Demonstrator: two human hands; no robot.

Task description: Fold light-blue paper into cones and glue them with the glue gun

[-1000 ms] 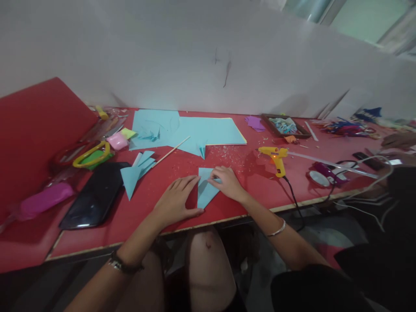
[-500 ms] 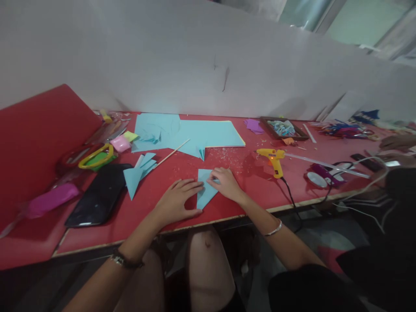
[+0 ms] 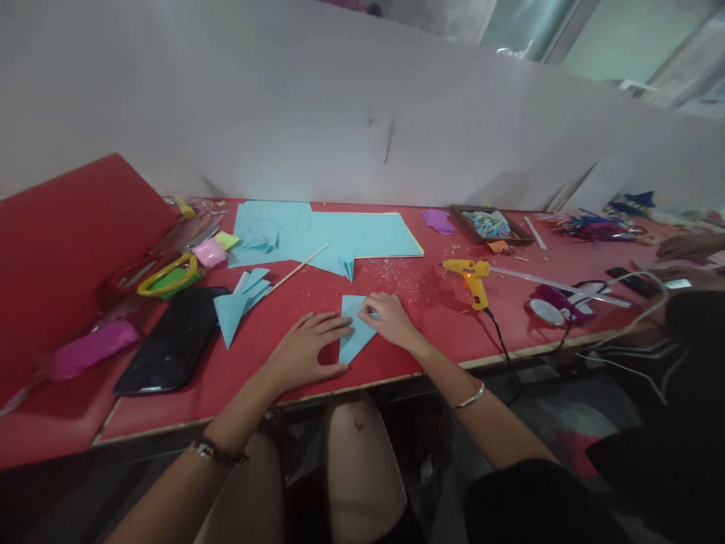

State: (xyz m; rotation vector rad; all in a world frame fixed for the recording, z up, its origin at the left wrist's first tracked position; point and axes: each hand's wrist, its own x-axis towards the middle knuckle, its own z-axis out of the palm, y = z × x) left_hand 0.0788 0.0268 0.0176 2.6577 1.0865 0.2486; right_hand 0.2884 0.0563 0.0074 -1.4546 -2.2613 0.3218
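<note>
Where the red table [image 3: 430,317] meets its raised left part, there lies a pink pouch [image 3: 84,349], and beside it a black tablet [image 3: 170,340] lies flat with its screen dark. Behind them I see yellow-handled scissors [image 3: 167,273] and a small pink block [image 3: 209,251]. A little to the right, some folded blue pieces [image 3: 241,298] lie in a fan, with a thin wooden stick [image 3: 299,267] just beside them, and big blue sheets [image 3: 340,233] are spread near the wall.

In the middle, near the front edge, the person's left hand [image 3: 306,349] lies flat on the table, fingers spread, and the fingertips press the left edge of the folded blue paper [image 3: 354,336]. The right hand [image 3: 390,317] rests on the upper part of the same paper, with the fingers bent and pressing it down (whether it pinches a flap I cannot tell).

Further right a yellow glue gun [image 3: 473,276] lies on the table, its black cord going over the edge. Behind it stands a small tray [image 3: 490,224] with paper bits, and purple scraps [image 3: 439,220] are just beside it. At the far right edge another person's hand [image 3: 688,245] is resting.
</note>
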